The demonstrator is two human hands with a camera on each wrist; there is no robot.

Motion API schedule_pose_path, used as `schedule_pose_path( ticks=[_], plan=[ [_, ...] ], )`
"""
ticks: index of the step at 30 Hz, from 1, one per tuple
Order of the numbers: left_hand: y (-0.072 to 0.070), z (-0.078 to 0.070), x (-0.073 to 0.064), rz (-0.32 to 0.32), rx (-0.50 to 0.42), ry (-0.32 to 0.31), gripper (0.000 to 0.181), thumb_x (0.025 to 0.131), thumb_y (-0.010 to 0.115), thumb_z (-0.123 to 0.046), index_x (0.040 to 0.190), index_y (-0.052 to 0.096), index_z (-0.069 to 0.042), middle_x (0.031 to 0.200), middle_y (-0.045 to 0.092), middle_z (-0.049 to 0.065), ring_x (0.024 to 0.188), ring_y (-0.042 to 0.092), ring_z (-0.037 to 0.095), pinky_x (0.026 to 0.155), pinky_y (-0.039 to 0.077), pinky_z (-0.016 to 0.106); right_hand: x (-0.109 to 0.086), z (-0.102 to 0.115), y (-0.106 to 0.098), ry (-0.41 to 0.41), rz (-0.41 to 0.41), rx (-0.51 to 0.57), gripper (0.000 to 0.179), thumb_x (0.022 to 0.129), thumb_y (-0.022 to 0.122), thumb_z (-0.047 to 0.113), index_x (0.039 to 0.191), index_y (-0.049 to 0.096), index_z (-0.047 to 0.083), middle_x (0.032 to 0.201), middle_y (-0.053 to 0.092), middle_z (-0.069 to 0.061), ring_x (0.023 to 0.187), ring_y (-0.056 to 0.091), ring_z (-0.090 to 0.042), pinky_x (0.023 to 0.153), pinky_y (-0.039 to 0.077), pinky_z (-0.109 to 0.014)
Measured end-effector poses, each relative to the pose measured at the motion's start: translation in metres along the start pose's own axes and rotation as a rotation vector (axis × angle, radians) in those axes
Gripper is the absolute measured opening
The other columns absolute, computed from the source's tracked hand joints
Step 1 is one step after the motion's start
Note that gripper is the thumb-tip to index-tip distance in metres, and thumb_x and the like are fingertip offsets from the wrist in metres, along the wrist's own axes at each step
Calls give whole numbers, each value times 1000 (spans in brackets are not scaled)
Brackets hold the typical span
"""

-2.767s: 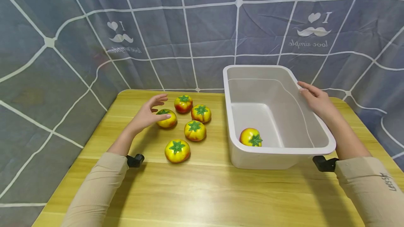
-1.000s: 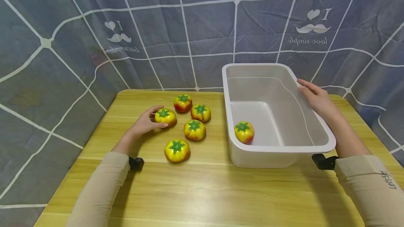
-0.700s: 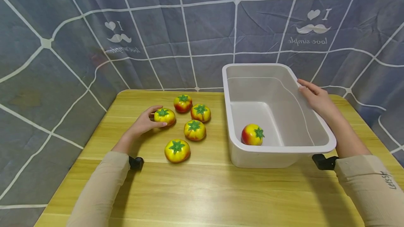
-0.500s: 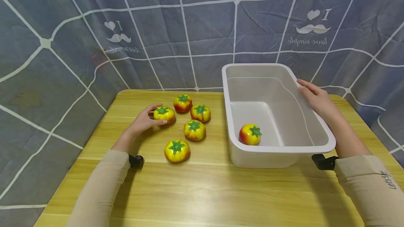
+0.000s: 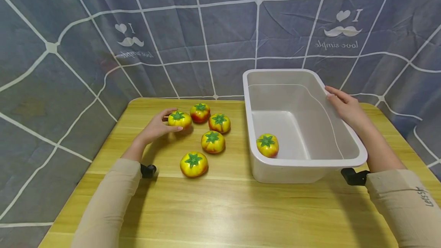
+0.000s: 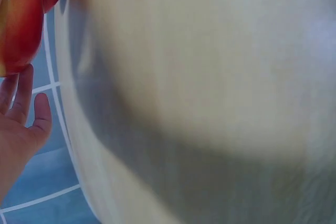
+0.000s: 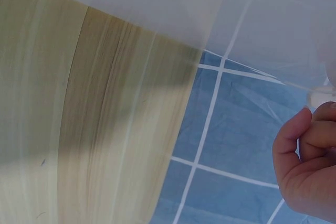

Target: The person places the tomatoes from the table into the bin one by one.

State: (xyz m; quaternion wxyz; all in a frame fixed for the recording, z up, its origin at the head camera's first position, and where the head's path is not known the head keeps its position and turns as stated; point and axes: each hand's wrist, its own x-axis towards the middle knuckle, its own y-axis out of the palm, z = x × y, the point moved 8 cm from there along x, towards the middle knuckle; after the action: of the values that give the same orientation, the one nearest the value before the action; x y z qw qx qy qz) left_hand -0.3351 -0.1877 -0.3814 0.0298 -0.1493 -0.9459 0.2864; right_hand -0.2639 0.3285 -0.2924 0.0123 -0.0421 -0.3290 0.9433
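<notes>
My left hand [image 5: 156, 128] grips a yellow-red toy tomato [image 5: 180, 120] with a green star-shaped top, thumb on the near side and fingers on the far side. It is slightly off the table, with shadow under it. In the left wrist view, the fingers of my left hand [image 6: 20, 129] touch the red underside of this tomato [image 6: 21, 30]. A deep light-grey plastic bin [image 5: 303, 162] stands at right, one tomato [image 5: 267, 146] in its near left corner. My right hand [image 5: 348, 111] holds the bin's right rim; its fingers [image 7: 294, 135] curl there in the right wrist view.
Several more tomatoes lie near my left hand: one behind [image 5: 200, 113], one to the right [image 5: 219, 123], one nearer [image 5: 213, 142] and one in front [image 5: 194, 164]. A grey-blue checked curtain [image 5: 227, 33] hangs behind the wooden table [image 5: 220, 213].
My left hand has closed round the leftmost tomato and raised it a little, away from me. The tomato in the bin has rolled about. My right hand stays on the rim.
</notes>
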Motion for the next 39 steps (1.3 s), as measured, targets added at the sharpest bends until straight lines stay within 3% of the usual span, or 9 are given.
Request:
schedule_pose_path(
  ticks=[8, 19, 26, 39],
  plan=[
    [-5, -13, 1, -9, -4, 13, 79, 79, 75, -23, 143, 33, -6, 143, 34, 18, 124, 35, 41, 101, 30, 53, 0, 1, -1, -12, -8, 1, 66, 96, 29, 52, 149, 17, 14, 148, 20, -26, 126, 32, -50, 95, 33, -59],
    [-10, -37, 8, -23, -1, 61, 76, 80, 74, -24, 142, 35, -8, 142, 35, 16, 122, 36, 39, 93, 39, 51, 1, 1, -2, -9, -6, 13, 63, 99, 29, 47, 149, 14, 13, 149, 18, -26, 128, 29, -49, 97, 30, -61],
    [-14, -56, 13, -76, -37, 64, 75, 80, 75, -23, 142, 35, -8, 140, 37, 17, 120, 37, 38, 92, 41, 49, 1, 1, 0, -6, 1, 17, 62, 99, 28, 47, 150, 14, 14, 149, 19, -26, 126, 31, -50, 96, 33, -60],
    [0, -94, 24, -101, -53, 85, 73, 78, 76, -22, 139, 40, -8, 131, 44, 18, 113, 46, 34, 90, 45, 45, 2, 0, 0, -17, 3, 29, 62, 99, 29, 46, 149, 14, 13, 149, 19, -26, 127, 30, -49, 96, 32, -59]
  ],
)
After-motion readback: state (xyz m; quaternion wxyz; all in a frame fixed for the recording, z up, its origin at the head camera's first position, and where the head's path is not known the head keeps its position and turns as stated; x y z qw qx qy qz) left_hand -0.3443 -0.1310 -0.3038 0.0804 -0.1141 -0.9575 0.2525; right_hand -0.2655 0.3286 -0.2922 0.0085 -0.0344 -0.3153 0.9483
